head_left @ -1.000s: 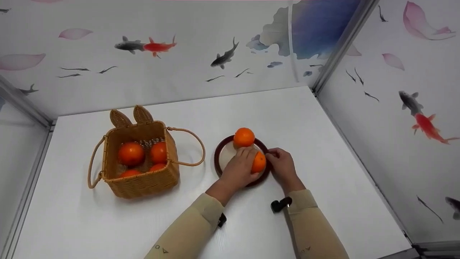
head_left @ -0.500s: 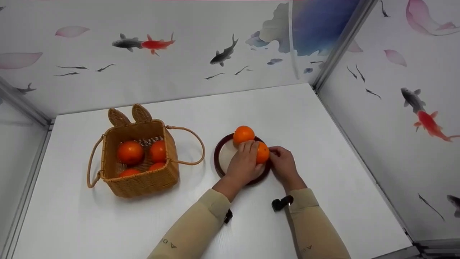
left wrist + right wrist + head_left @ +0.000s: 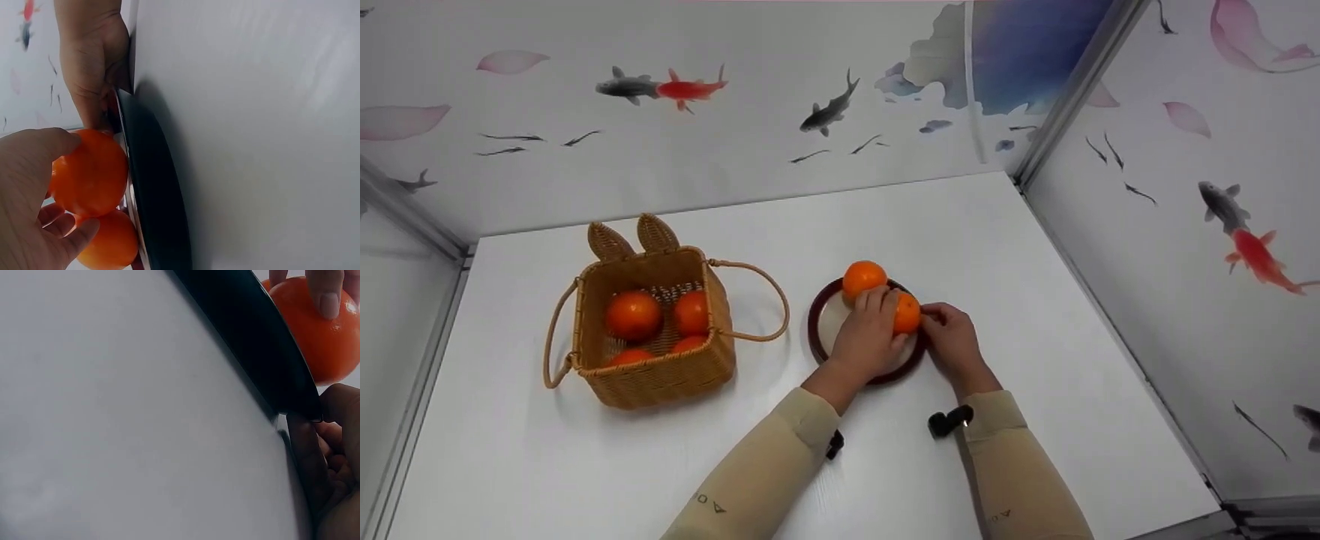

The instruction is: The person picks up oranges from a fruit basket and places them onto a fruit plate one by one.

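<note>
A round plate with a dark red-brown rim (image 3: 814,330) and pale middle bears two oranges. My left hand (image 3: 866,341) grips the nearer orange (image 3: 908,313) from its left side. In the left wrist view, thumb and fingers curve around this orange (image 3: 90,171). Behind it, the other orange (image 3: 864,277) sits by the plate's far rim, close to my left fingertips. At the plate's right side, my right hand (image 3: 956,345) pinches the rim. The right wrist view shows the thumb above the plate's dark edge (image 3: 253,337) and a finger beneath it.
To the left stands a wicker basket (image 3: 660,386) with two ear shapes, two loop handles and several oranges (image 3: 634,316) inside. The right handle (image 3: 780,300) reaches out towards the plate. Printed panels (image 3: 765,172) wall in the white table (image 3: 780,465) at the back and sides.
My left hand has moved the nearer orange away from me across the plate, closer to the other orange. That one has shifted slightly left. My right hand stays at the rim.
</note>
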### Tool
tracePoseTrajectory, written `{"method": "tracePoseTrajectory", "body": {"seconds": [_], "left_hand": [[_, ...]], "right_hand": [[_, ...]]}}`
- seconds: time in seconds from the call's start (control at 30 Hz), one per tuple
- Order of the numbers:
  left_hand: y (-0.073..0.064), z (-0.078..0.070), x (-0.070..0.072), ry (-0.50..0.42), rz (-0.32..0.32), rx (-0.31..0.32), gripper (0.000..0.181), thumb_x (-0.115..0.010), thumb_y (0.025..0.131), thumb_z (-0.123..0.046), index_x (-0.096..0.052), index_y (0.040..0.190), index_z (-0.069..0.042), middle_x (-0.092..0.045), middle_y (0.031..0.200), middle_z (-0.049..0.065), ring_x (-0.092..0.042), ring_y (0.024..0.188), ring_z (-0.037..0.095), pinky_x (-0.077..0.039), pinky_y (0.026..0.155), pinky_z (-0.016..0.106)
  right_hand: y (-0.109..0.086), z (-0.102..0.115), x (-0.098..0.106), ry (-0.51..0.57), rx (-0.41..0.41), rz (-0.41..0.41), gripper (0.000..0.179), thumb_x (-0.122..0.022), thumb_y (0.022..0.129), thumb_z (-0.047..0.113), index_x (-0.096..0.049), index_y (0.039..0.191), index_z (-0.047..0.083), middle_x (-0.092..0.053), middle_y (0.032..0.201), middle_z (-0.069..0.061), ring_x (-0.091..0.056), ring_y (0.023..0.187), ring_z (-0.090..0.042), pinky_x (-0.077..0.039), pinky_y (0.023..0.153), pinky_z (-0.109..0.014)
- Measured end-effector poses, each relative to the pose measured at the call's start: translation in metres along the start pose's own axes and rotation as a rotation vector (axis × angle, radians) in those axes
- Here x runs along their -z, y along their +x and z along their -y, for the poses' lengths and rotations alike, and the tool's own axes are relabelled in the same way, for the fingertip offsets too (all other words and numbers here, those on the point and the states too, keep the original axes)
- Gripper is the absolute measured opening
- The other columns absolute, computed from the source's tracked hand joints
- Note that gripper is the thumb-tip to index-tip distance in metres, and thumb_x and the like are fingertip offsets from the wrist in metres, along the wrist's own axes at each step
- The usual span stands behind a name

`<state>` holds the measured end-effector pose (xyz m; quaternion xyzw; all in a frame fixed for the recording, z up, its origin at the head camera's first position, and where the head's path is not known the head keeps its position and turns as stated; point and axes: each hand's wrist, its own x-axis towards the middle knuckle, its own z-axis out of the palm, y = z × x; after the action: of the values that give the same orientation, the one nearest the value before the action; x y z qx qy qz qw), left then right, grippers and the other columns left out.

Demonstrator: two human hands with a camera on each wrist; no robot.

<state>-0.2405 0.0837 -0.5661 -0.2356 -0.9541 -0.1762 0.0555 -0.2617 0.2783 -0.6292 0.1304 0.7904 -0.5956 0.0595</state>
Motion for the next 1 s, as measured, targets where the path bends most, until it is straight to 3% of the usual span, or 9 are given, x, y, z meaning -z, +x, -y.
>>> {"method": "tracePoseTrajectory", "body": {"seconds": [0.27, 0.57, 0.83, 1.0], "left_hand": [[-0.009, 0.011, 0.02, 0.029, -0.016, -0.011, 0.066, -0.071, 0.097, -0.037, -0.045, 0.15, -0.007, -0.049, 0.148, 0.014, -0.049, 0.135, 0.029, -0.049, 0.112, 0.036], [-0.016, 0.023, 0.039, 0.042, 0.008, -0.011, 0.066, -0.07, 0.099, -0.038, -0.043, 0.151, -0.007, -0.05, 0.147, 0.014, -0.049, 0.136, 0.03, -0.048, 0.114, 0.037], [-0.021, 0.022, 0.094, 0.072, -0.096, -0.081, 0.058, -0.071, 0.098, -0.03, -0.046, 0.145, -0.005, -0.051, 0.144, 0.016, -0.053, 0.13, 0.032, -0.058, 0.099, 0.035], [-0.024, 0.024, 0.135, 0.122, -0.092, -0.087, 0.062, -0.068, 0.1, -0.03, -0.045, 0.151, -0.004, -0.05, 0.148, 0.017, -0.053, 0.136, 0.033, -0.059, 0.099, 0.038]], "right_hand": [[-0.001, -0.001, -0.001, 0.002, 0.047, -0.012, 0.022, -0.068, 0.1, 0.02, -0.073, 0.117, 0.008, -0.07, 0.106, -0.011, -0.063, 0.092, -0.021, -0.057, 0.076, -0.025], [0.0, -0.001, -0.002, -0.007, 0.033, -0.005, 0.021, -0.067, 0.1, 0.019, -0.073, 0.117, 0.008, -0.068, 0.108, -0.011, -0.061, 0.097, -0.022, -0.056, 0.078, -0.024], [0.0, 0.0, 0.0, 0.001, -0.003, 0.021, 0.024, -0.064, 0.102, 0.021, -0.071, 0.122, 0.009, -0.067, 0.117, -0.012, -0.061, 0.102, -0.024, -0.057, 0.083, -0.025], [0.0, 0.001, 0.001, -0.026, 0.003, 0.012, 0.025, -0.064, 0.102, 0.022, -0.071, 0.122, 0.009, -0.067, 0.116, -0.012, -0.061, 0.101, -0.023, -0.056, 0.081, -0.024]]}}
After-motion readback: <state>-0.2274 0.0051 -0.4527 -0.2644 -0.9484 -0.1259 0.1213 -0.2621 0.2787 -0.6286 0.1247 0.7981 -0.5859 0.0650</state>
